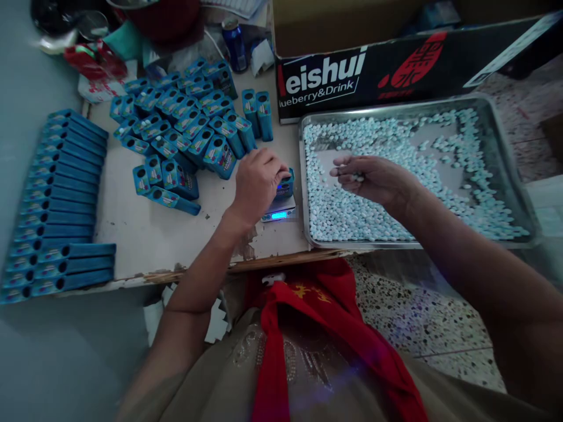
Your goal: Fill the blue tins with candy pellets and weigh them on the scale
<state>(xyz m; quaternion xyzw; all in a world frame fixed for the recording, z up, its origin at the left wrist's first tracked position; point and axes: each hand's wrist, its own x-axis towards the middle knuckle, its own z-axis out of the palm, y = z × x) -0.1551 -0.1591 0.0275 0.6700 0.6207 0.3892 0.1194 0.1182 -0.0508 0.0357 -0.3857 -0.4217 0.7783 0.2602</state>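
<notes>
We work at a worn pale table (145, 234) whose front edge is chipped, with speckled floor (409, 316) showing beyond it to the right. We take the small scale (280, 210) near the table's front edge as our landmark; its display glows blue. Far to the left of the scale, flat blue boxes (61, 199) lie stacked in a long row along the table's left side. Between that row and the scale, and behind it, a crowd of small blue tins (185, 129) stands and lies jumbled together. Our left hand (257, 181) rests right on the scale, its fingers curled down around a blue tin (285, 186) that sits on the scale's plate. Just to the right of the scale lies a metal tray (505, 170), spread with many small pale tablets (396, 223), with bare patches showing in the far part. Our right hand (378, 179) hovers over the tray's left part, fingers pressed together and pinching a few tablets at the tips. Behind the scale and the tray stands an open cardboard carton (352, 76) with black printed sides. A blue can (234, 44) stands behind the tins, left of the carton.
</notes>
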